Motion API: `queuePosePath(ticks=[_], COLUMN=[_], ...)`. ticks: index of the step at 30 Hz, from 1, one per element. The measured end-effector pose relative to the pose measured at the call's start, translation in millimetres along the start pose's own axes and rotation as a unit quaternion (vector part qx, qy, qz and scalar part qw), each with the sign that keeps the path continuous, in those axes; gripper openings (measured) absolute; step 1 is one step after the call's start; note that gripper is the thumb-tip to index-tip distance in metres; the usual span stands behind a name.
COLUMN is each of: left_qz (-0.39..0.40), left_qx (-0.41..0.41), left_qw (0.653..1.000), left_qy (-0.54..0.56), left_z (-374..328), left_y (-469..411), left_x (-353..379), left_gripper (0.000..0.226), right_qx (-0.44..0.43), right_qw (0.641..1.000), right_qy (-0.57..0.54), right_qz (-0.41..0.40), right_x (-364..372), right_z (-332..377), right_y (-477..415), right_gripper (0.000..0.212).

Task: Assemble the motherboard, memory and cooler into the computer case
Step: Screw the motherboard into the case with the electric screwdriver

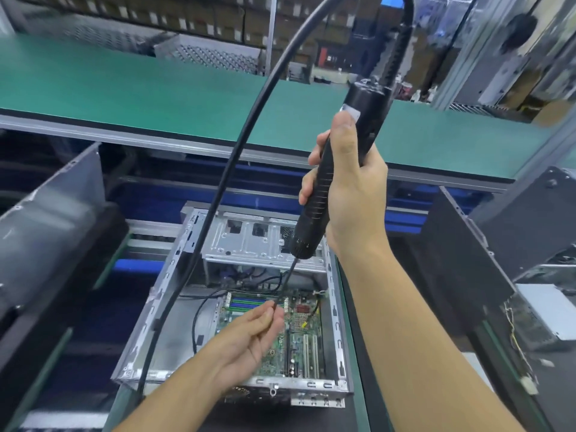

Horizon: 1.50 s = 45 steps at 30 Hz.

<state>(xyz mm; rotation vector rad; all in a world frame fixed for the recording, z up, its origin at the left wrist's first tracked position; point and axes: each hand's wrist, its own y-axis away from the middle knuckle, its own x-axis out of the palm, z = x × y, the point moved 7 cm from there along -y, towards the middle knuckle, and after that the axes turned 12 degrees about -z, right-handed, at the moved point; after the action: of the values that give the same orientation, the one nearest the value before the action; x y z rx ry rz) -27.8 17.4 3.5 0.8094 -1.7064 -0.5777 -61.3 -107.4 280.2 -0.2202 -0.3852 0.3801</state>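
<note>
On the bench below: one open computer case (311, 385), one motherboard (299, 344) flat inside it. Over it, one black electric screwdriver (314, 198), right hand (352, 194) wrapped round the barrel, left hand (246, 338) pinching the tip of its bit (288, 275). One black cable (237, 145) crosses the case's left wall. Behind, one green conveyor belt (156, 88).

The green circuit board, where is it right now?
The green circuit board lies flat inside the open metal case, low in the middle of the head view, partly behind the left hand and below the electric screwdriver held by the right hand.
</note>
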Motion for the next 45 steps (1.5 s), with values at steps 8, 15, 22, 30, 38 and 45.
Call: queuePosePath(ticks=[8,15,22,30,38,45], left_qz=[0.02,0.036,0.062,0.056,-0.013,-0.088], left_qx=[-0.018,0.12,0.45,0.471,0.414,0.385], left_qw=[1.0,0.985,0.605,0.434,0.429,0.451], left_qy=[0.009,-0.119,-0.654,-0.766,-0.802,-0.8], left_z=[-2.8,-17.4,-66.6,-67.7,-114.5,-146.3], left_y=[-7.9,-19.6,-12.6,-43.2,-60.0,-73.1], left_x=[-8.7,-10.1,27.5,42.6,6.0,-22.6], left_gripper=[0.042,0.025,0.027,0.017,0.013,0.013], right_qx=[0.002,0.007,0.021,0.023,0.041,0.032], right_qw=[1.0,1.0,1.0,0.999,0.984,0.954], right_qy=[0.006,0.007,0.014,0.031,0.068,0.126], right_qz=[-0.002,-0.003,-0.003,0.032,0.162,0.269], right_x=[7.7,-0.9,-9.9,-10.8,31.0,86.3], right_z=[-8.0,-16.0,-38.3,-84.0,-128.7,-163.0], right_y=[0.7,-4.5,-12.0,-9.8,-2.4,-0.2], right_gripper=[0.05,0.049,0.048,0.046,0.013,0.032])
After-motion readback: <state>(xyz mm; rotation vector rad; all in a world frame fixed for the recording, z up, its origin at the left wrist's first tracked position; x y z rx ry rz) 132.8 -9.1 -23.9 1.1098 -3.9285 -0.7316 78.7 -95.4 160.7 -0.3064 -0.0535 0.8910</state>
